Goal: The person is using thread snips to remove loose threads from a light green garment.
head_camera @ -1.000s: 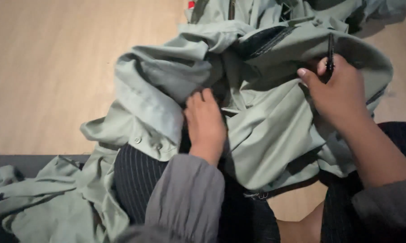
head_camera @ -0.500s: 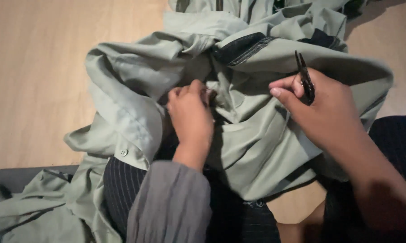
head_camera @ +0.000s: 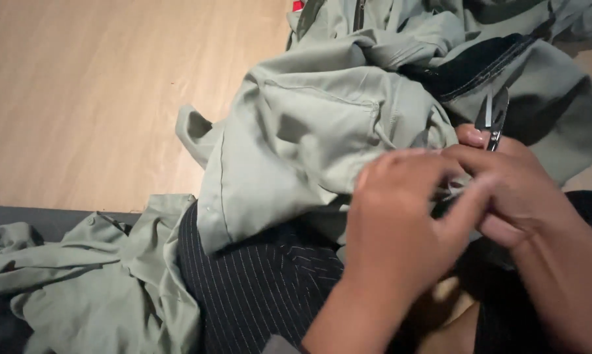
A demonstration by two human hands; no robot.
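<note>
A crumpled sage-green garment [head_camera: 309, 137] with a dark inner lining lies over my lap and a pale wooden table. My right hand [head_camera: 519, 196] holds small thread snips [head_camera: 492, 115], their metal blades pointing up past my thumb. My left hand [head_camera: 401, 223] is raised close to the camera, fingers curled and meeting the right hand's fingertips over the cloth. Whether the left fingers pinch fabric or a thread is hidden by blur.
The wooden tabletop [head_camera: 86, 92] stretches to the left and back. More green cloth [head_camera: 92, 282] hangs down at the lower left. Dark pinstriped trousers [head_camera: 263, 288] cover my lap under the garment. A small red object [head_camera: 298, 5] peeks out at the top edge.
Both hands have come together in front of me, the left lifting off the cloth toward the right. The garment has shifted, and the snips now point upward.
</note>
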